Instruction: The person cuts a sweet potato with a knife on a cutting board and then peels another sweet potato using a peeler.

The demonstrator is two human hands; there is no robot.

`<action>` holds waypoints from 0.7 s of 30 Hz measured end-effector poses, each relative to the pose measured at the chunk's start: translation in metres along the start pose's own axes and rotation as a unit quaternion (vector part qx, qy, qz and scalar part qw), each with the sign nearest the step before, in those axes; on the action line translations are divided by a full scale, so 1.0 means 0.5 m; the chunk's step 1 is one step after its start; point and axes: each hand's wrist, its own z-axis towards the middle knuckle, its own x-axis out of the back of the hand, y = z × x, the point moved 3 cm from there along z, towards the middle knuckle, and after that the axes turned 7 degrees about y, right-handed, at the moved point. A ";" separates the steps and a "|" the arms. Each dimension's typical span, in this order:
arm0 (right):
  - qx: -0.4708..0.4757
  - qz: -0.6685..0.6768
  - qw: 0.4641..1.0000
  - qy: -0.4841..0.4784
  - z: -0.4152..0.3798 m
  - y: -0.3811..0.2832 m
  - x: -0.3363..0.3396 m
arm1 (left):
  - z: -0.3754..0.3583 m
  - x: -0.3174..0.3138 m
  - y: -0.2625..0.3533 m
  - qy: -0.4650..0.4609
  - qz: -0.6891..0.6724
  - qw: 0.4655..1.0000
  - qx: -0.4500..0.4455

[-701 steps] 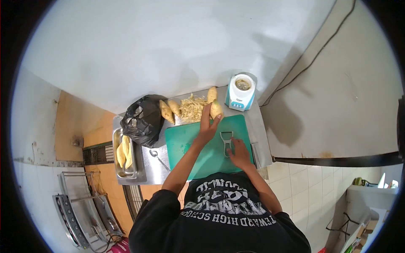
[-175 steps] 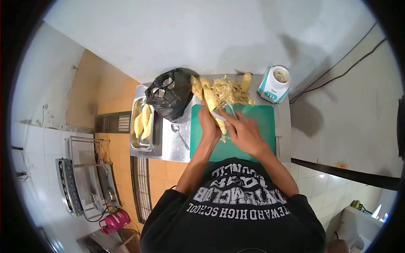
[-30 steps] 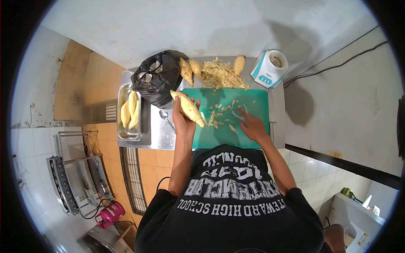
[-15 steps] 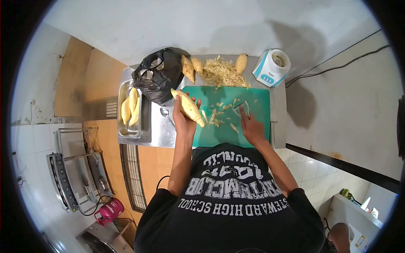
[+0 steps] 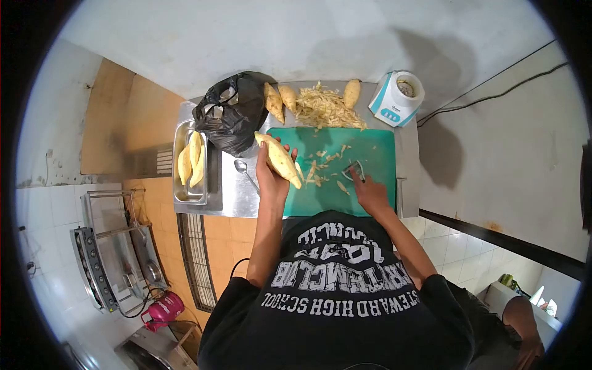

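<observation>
My left hand (image 5: 272, 174) is wrapped round a peeled, pale yellow sweet potato (image 5: 279, 161), held tilted above the left side of a green cutting board (image 5: 302, 200). In my right hand (image 5: 371, 192) is a peeler (image 5: 354, 168) with a pale frame, over the board's right part and apart from the sweet potato. Loose peel strips (image 5: 316, 171) lie on the board between my hands. A heap of peelings (image 5: 324, 106) sits behind the board, with unpeeled sweet potatoes (image 5: 274, 102) to its left and another unpeeled one (image 5: 351, 94) to its right.
A steel tray (image 5: 190, 198) at the left holds several peeled sweet potatoes (image 5: 196, 159). Beside it are a black plastic bag (image 5: 233, 117) and a spoon (image 5: 245, 174). A white and blue blender base (image 5: 398, 102) stands back right. Another person's arm (image 5: 523, 324) shows at lower right.
The peeler has turned in my right hand and dropped slightly toward me. My left hand and the sweet potato have shifted slightly. At lower right, the other person's arm has come further into view.
</observation>
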 end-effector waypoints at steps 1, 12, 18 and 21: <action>-0.004 -0.022 0.999 -0.036 0.000 0.006 -0.017 | 0.003 0.004 -0.005 -0.001 0.000 1.000 -0.001; 0.071 0.376 0.911 0.157 0.105 -0.180 0.298 | -0.016 -0.093 -0.049 -0.108 0.046 0.991 0.060; 0.089 0.191 0.972 0.103 0.119 -0.220 0.308 | -0.008 -0.100 -0.060 -0.121 0.093 0.988 0.012; 0.095 0.195 0.969 0.119 0.116 -0.220 0.282 | -0.011 -0.106 -0.059 -0.101 0.086 0.991 -0.010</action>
